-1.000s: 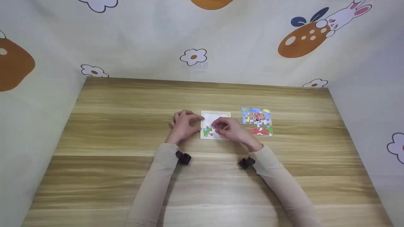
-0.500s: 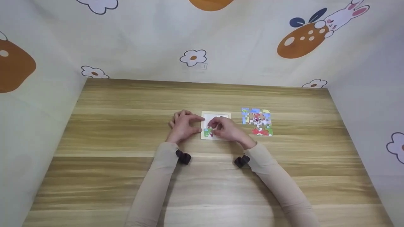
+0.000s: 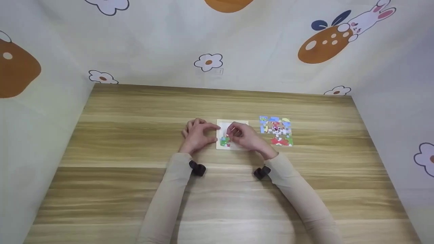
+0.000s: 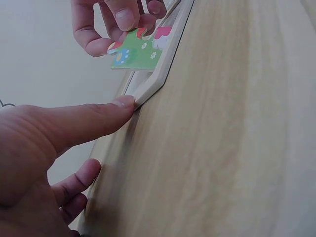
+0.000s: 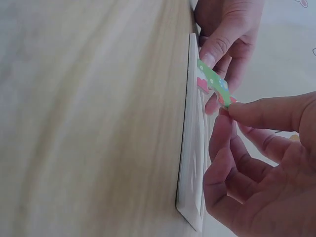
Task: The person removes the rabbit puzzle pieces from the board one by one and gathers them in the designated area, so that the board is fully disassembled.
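My right hand [image 3: 244, 136] pinches a green jigsaw piece [image 4: 139, 52] by one edge between thumb and index finger. The piece [image 5: 213, 80], with white and pink patches, is tilted up over the near left corner of a shallow, pale puzzle tray [image 3: 232, 121]. My left hand [image 3: 198, 136] lies left of the tray, its thumb and index finger spread and touching the tray's left border. In the left wrist view, the left thumb [image 4: 94, 123] rests straight against the tray's corner. Part of the tray's white inside is hidden under the right hand.
Right of the tray, several jigsaw pieces [image 3: 276, 130] lie grouped on the wood-grain table [image 3: 135, 135], forming a partly joined animal picture with gaps. A patterned cloth [image 3: 152, 44] hangs behind and at the sides of the table.
The right hand has moved left to the green piece lying in the tray's near left corner, pinched it and tilted it up. The left hand has stayed at the tray's edge.
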Available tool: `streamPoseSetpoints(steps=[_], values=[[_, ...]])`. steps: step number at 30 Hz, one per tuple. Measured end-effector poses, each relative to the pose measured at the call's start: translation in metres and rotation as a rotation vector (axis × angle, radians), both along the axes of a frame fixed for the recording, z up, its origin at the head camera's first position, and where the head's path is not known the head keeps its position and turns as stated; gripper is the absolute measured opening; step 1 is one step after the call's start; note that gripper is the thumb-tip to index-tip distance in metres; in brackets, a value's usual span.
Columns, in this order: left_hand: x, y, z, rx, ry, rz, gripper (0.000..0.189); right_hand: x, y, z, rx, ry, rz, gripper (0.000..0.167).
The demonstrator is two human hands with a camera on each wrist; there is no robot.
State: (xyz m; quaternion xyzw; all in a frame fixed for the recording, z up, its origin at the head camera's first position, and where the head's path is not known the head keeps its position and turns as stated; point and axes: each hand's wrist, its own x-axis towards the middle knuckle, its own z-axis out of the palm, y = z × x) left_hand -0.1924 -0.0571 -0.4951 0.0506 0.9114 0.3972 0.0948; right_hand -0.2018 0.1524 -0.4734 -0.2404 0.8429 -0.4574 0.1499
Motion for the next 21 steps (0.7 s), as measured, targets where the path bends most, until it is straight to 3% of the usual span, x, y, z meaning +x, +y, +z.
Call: streamPoseSetpoints(steps=[9, 18, 21], values=[[0.000, 0.000, -0.001, 0.003, 0.016, 0.000, 0.039, -0.002, 0.009, 0.008, 0.036, 0.003, -0.046, 0.012], [0.002, -0.001, -0.003, 0.021, 0.011, -0.017, 0.038, -0.001, 0.038, 0.016, 0.058, -0.033, -0.116, 0.011], [0.003, -0.001, -0.002, 0.029, 0.008, -0.022, 0.037, 0.006, 0.044, 0.032, 0.049, -0.032, -0.117, 0.012]])
